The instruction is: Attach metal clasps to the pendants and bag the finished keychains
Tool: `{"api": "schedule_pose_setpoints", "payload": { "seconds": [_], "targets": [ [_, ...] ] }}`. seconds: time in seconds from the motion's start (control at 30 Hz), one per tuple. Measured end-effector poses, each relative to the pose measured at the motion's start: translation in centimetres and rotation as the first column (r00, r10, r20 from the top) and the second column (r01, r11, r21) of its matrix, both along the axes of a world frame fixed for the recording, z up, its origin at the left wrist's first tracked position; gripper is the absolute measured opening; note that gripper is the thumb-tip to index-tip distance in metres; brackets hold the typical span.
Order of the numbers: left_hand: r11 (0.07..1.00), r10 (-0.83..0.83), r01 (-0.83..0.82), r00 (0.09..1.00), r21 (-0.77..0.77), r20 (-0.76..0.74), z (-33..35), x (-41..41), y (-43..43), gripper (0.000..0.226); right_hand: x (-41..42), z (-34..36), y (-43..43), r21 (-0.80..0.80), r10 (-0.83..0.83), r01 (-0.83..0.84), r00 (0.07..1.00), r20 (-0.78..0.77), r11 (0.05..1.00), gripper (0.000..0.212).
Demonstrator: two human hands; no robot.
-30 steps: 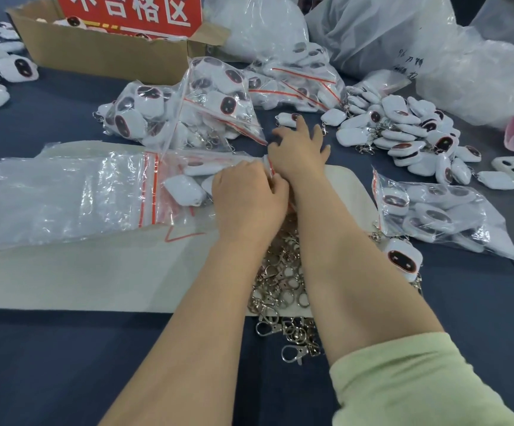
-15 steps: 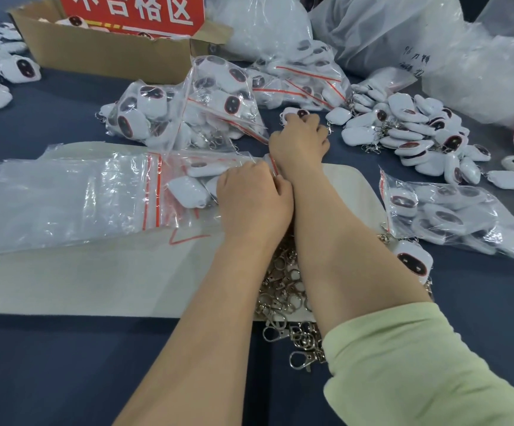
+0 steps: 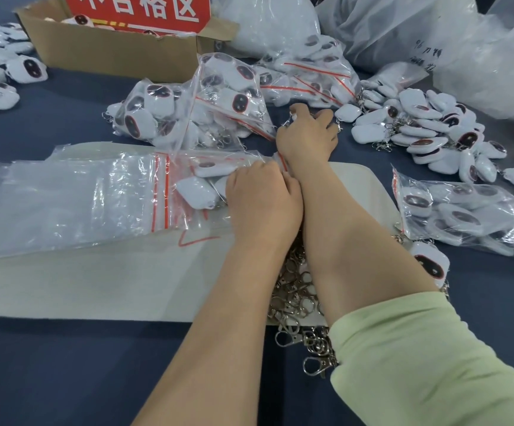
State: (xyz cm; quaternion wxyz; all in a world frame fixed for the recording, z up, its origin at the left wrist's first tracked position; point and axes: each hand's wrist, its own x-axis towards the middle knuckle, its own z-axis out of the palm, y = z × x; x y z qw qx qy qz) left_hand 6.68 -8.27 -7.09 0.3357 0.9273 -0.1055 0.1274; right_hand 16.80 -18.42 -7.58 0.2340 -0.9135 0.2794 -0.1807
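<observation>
My left hand (image 3: pixel 262 201) grips the mouth of a clear zip bag (image 3: pixel 202 176) that holds a few white pendants and lies on a pale mat (image 3: pixel 95 284). Beyond it, my right hand (image 3: pixel 308 135) is curled over a white keychain (image 3: pixel 294 113) on the blue table; most of that keychain is hidden under my fingers. A heap of metal clasps (image 3: pixel 295 290) lies between and under my forearms. Loose finished keychains (image 3: pixel 428 130) are piled to the right of my right hand.
Filled zip bags lie behind (image 3: pixel 194 118) and at the right (image 3: pixel 465 216). A stack of empty bags (image 3: pixel 65 204) covers the mat's left. A cardboard box (image 3: pixel 111 53) with a red sign stands at the back. Large plastic sacks (image 3: pixel 403 35) fill the back right.
My right hand went from spread fingers to curled fingers over a keychain a little farther from me. My left hand stayed on the bag's mouth.
</observation>
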Motion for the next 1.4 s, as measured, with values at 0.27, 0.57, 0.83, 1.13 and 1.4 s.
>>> {"api": "schedule_pose_setpoints", "payload": {
  "seconds": [0.27,0.57,0.83,1.13,1.4],
  "targets": [
    [1.0,-0.007,0.007,1.0,0.008,-0.021,0.0,0.1,-0.2,0.019,0.1,0.4,-1.2,0.006,-0.102,0.102,0.994,0.036,0.995,0.051],
    [1.0,-0.007,0.007,1.0,0.03,-0.016,0.0,0.0,-0.1,0.021,-0.1,0.6,-0.9,0.067,-0.073,0.075,0.997,-0.023,0.995,0.044],
    [1.0,-0.016,0.016,1.0,0.022,-0.011,0.0,0.0,-0.1,0.027,0.3,1.9,-1.9,0.326,-0.04,0.043,0.999,-0.017,0.944,0.049],
    [1.0,-0.02,0.02,1.0,0.0,-0.015,-0.2,0.1,-0.2,0.026,-2.3,3.8,-2.9,0.83,-0.249,-0.255,0.874,0.418,0.497,0.022],
    [1.0,-0.026,0.026,1.0,0.0,-0.006,-0.2,0.2,-0.2,0.025,-6.3,3.3,-2.7,0.892,-0.33,-0.346,0.839,0.433,0.291,0.015]
  ]
}}
